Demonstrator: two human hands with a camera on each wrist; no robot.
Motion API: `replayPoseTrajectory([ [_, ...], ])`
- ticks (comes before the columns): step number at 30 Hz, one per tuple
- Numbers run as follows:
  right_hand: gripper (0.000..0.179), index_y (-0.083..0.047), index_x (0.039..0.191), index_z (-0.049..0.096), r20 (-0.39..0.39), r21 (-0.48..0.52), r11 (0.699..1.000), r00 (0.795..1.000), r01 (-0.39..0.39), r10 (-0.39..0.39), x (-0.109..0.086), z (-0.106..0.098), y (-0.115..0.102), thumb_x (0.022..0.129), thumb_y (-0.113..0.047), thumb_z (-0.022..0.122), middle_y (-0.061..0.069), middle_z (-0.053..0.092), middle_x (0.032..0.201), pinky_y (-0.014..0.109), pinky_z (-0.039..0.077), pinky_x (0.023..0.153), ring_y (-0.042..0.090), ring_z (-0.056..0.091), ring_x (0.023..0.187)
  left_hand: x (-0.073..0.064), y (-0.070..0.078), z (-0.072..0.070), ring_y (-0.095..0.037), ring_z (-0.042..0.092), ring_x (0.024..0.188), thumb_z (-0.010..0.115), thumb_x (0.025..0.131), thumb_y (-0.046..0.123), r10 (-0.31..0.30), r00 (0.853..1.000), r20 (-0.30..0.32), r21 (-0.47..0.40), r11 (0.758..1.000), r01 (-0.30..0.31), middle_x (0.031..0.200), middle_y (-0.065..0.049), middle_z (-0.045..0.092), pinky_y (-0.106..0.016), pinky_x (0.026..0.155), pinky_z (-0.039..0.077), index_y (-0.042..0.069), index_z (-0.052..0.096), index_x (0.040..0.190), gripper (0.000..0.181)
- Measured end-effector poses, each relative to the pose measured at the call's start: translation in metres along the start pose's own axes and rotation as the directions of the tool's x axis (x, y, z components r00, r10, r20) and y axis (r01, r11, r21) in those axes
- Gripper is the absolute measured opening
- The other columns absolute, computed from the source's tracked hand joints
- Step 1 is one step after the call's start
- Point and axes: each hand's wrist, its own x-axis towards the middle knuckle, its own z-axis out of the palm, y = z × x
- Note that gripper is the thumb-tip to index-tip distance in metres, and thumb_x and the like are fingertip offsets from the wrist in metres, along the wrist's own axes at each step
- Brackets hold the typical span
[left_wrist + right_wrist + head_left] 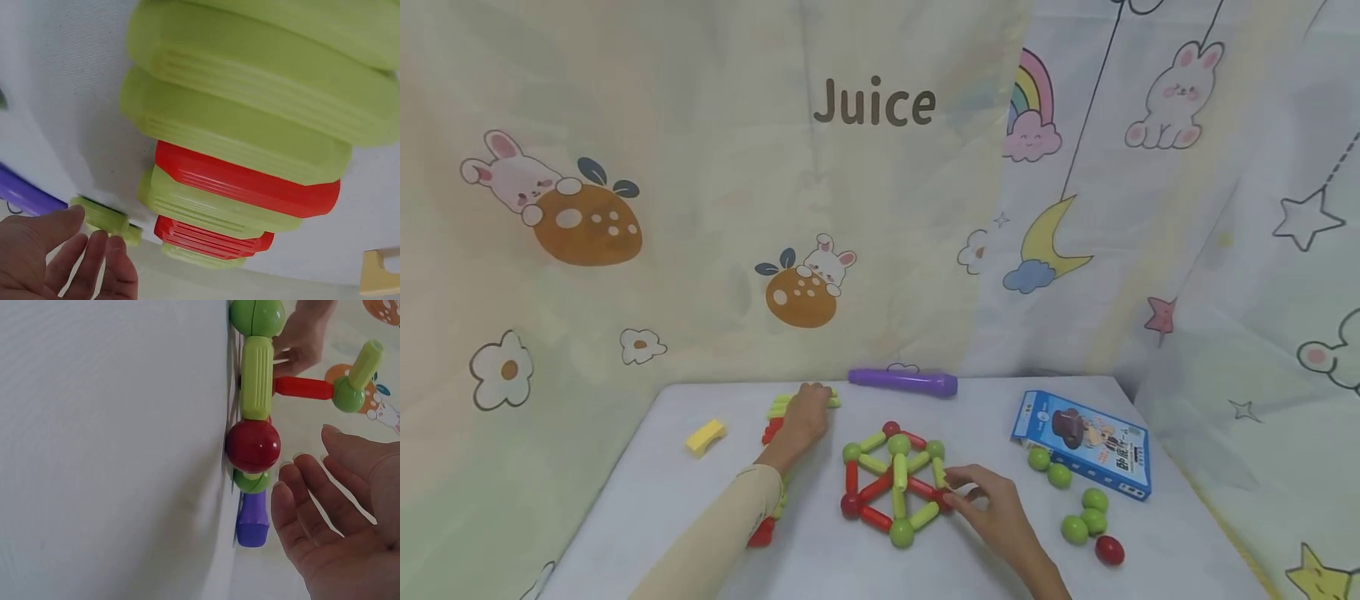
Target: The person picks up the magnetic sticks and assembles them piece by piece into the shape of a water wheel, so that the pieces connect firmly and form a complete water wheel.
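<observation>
A magnetic-looking ball-and-rod frame (875,517) of red and yellow-green rods stands mid-table, with red and green balls at its joints. My left hand (805,414) is at the far end of a row of loose rods; thumb and fingertips pinch a yellow-green rod (103,215) lying there. My right hand (996,508) is beside the frame's right corner, fingers spread and loosely bent around a red ball (253,446) and a yellow-green rod (257,378). Nothing is gripped in it. A raised green ball (348,394) carries a rod pointing upward.
Behind the frame lies a purple stick (904,382). A blue box (1086,442) rests at the right, with several loose green balls (1074,529) and a red ball (1109,550) near it. A yellow block (706,437) sits at the left.
</observation>
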Motion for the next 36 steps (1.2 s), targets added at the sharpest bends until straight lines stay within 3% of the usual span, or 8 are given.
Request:
replayPoseTrajectory([
  [13, 0.032, -0.011, 0.123, 0.077, 0.011, 0.008, 1.0, 1.0, -0.013, 0.013, -0.007, 0.0, -0.002, 0.093, -0.011, 0.085, 0.001, 0.079, 0.111, 0.026, 0.062, 0.083, 0.025, 0.074, 0.105, -0.017, 0.001, 0.009, -0.035, 0.066, 0.094, 0.074, 0.084, -0.008, 0.09, 0.996, 0.027, 0.206, 0.974, -0.094, 0.095, -0.016, 0.068, -0.049, 0.076, 0.061, 0.0, 0.07, 0.096, 0.015],
  [16, 0.031, -0.011, 0.124, 0.077, 0.001, 0.0, 1.0, 1.0, -0.018, 0.018, -0.009, -0.003, -0.003, 0.093, -0.011, 0.085, 0.0, 0.079, 0.111, 0.025, 0.062, 0.084, 0.025, 0.074, 0.105, -0.027, 0.01, -0.001, -0.033, 0.07, 0.088, 0.073, 0.083, -0.01, 0.114, 0.993, -0.01, 0.092, 0.989, -0.112, 0.089, -0.012, 0.072, -0.047, 0.074, 0.061, 0.001, 0.074, 0.088, 0.013],
  [18, 0.031, -0.011, 0.123, 0.077, -0.006, -0.003, 1.0, 1.0, -0.013, 0.013, -0.01, -0.006, -0.004, 0.093, -0.009, 0.085, 0.0, 0.079, 0.11, 0.026, 0.062, 0.084, 0.026, 0.074, 0.105, -0.039, 0.021, -0.012, -0.029, 0.071, 0.083, 0.074, 0.085, -0.01, 0.1, 0.994, -0.034, -0.099, 0.99, -0.103, 0.087, -0.01, 0.074, -0.044, 0.071, 0.061, 0.002, 0.077, 0.089, 0.013],
  [20, 0.032, -0.009, 0.123, 0.077, -0.019, -0.002, 1.0, 1.0, 0.005, -0.005, -0.012, -0.009, -0.004, 0.092, -0.006, 0.084, 0.002, 0.079, 0.111, 0.028, 0.063, 0.084, 0.026, 0.075, 0.104, -0.055, 0.033, -0.026, -0.024, 0.07, 0.08, 0.075, 0.089, -0.007, 0.074, 0.997, -0.035, -0.313, 0.946, -0.082, 0.088, -0.007, 0.075, -0.038, 0.069, 0.06, 0.002, 0.081, 0.094, 0.012],
  [23, 0.033, -0.008, 0.122, 0.077, -0.05, -0.015, 0.999, 0.998, 0.03, -0.031, -0.014, -0.015, -0.003, 0.091, -0.002, 0.085, 0.002, 0.08, 0.11, 0.03, 0.063, 0.083, 0.024, 0.075, 0.103, -0.082, 0.052, -0.044, -0.017, 0.065, 0.08, 0.081, 0.092, 0.001, 0.05, 0.998, 0.039, -0.547, 0.837, -0.02, 0.089, -0.001, 0.075, -0.03, 0.068, 0.057, 0.004, 0.08, 0.102, 0.01],
  [30, 0.034, -0.01, 0.121, 0.078, -0.107, -0.031, 0.999, 0.994, -0.017, 0.013, -0.025, -0.026, 0.001, 0.09, 0.001, 0.085, 0.001, 0.08, 0.11, 0.026, 0.062, 0.083, 0.019, 0.075, 0.102, -0.125, 0.085, -0.045, -0.011, 0.065, 0.083, 0.088, 0.089, 0.009, 0.082, 0.976, 0.202, -0.75, 0.653, 0.101, 0.089, 0.007, 0.075, -0.024, 0.071, 0.055, 0.008, 0.083, 0.106, 0.018],
  [32, 0.034, -0.01, 0.122, 0.077, -0.103, -0.023, 0.999, 0.994, -0.027, 0.025, -0.027, -0.028, 0.001, 0.09, 0.0, 0.084, 0.003, 0.08, 0.111, 0.025, 0.062, 0.083, 0.019, 0.075, 0.102, -0.131, 0.092, -0.039, -0.011, 0.065, 0.084, 0.089, 0.089, 0.01, 0.084, 0.969, 0.232, -0.774, 0.619, 0.132, 0.091, 0.007, 0.075, -0.023, 0.071, 0.054, 0.01, 0.083, 0.107, 0.018],
  [36, 0.032, -0.01, 0.122, 0.077, -0.097, -0.006, 0.999, 0.994, -0.049, 0.048, -0.032, -0.029, 0.002, 0.092, -0.001, 0.083, 0.002, 0.08, 0.113, 0.025, 0.061, 0.083, 0.019, 0.075, 0.103, -0.138, 0.103, -0.026, -0.008, 0.066, 0.083, 0.089, 0.089, 0.01, 0.089, 0.97, 0.225, -0.785, 0.606, 0.126, 0.089, 0.01, 0.075, -0.023, 0.072, 0.053, 0.014, 0.083, 0.104, 0.017],
])
